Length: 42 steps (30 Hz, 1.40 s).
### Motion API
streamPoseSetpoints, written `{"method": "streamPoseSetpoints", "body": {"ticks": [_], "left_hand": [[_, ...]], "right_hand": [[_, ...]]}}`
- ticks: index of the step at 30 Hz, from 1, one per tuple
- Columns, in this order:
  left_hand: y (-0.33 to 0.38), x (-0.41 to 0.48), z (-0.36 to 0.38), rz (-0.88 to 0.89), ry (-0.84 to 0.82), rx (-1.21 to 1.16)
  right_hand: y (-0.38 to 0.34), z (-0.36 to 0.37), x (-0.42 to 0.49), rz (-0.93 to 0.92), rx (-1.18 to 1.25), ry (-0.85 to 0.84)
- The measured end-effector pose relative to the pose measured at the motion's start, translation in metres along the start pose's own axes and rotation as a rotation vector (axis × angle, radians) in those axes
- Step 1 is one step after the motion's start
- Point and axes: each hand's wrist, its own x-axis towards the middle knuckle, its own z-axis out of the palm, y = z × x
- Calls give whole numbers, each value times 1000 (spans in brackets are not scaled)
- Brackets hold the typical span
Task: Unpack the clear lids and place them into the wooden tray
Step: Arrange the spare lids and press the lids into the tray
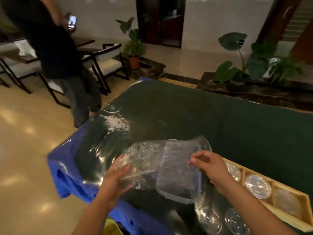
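Head view: a bench (220,116) draped in dark green cloth over a blue cover (67,175) stood on a glossy tiled floor (25,150). Behind it were chairs (108,60), potted plants (133,46) and a person in dark clothes (55,48) holding a phone (72,22).

The wooden tray (303,199) lay along the bench's right edge, cut off by the frame, with round clear lids (258,186) in its compartments. More round lids (210,217) lay loose near the bottom edge, blurred.

Above the bench the left hand (115,182) gripped a crumpled plastic bag (149,153), its fingers curled under it. The right hand (210,167) pinched the bag's mouth, where a rectangular lid (177,180) showed. Whether the fingers caught film or lid was unclear.
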Motion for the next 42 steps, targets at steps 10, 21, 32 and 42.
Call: {"method": "streamPoseSetpoints", "body": {"ticks": [10,21,32,42], "left_hand": [[-12,57,-57,189,464,-130],[-38,77,-48,93,525,676],[-31,33,21,727,43,1395],[-76,-23,109,800,-401,1304]], "right_hand": [[-18,83,44,183,175,13],[-9,99,43,307,148,-5],[15,50,23,177,23,102],[66,-43,-54,169,82,277]]}}
